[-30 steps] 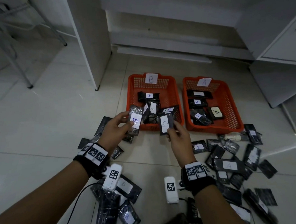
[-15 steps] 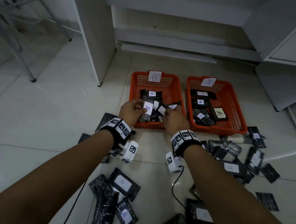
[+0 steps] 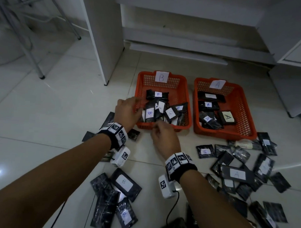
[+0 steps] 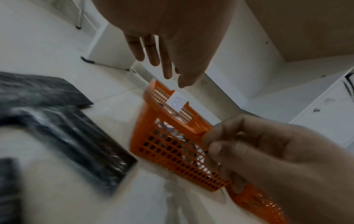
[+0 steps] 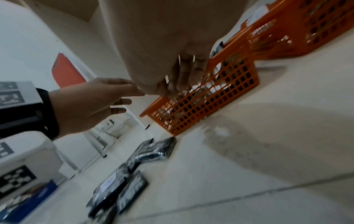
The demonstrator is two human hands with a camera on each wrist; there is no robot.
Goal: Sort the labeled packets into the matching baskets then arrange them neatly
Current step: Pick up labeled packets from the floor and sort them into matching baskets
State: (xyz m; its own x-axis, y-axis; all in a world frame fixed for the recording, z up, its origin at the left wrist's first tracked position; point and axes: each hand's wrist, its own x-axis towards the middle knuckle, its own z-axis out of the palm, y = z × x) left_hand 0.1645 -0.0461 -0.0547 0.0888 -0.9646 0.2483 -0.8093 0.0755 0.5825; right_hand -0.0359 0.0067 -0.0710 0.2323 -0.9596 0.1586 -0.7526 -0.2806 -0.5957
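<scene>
Two orange baskets stand side by side on the floor: basket B [image 3: 187,98] on the left and basket A [image 3: 243,107] on the right, each holding black labeled packets. A B-labeled packet [image 3: 149,113] and a packet with a rounded letter [image 3: 171,113] lie on top in basket B. My left hand [image 3: 129,111] hovers at that basket's left rim with straight fingers [image 4: 153,51] and holds nothing. My right hand [image 3: 161,131] sits just in front of the basket's near wall, fingers curled [image 4: 239,144], with nothing seen in it.
Loose packets lie scattered on the floor at right, around a large A packet [image 3: 236,174], and at front left, around a B packet [image 3: 124,181]. A white cabinet panel [image 3: 104,35] and metal chair legs [image 3: 37,62] stand behind. A cable [image 3: 171,210] trails from my right wrist.
Both hands carried their packets forward and let them go in basket B. The right hand has since drawn back to the basket's front edge, while the left has opened at the left rim.
</scene>
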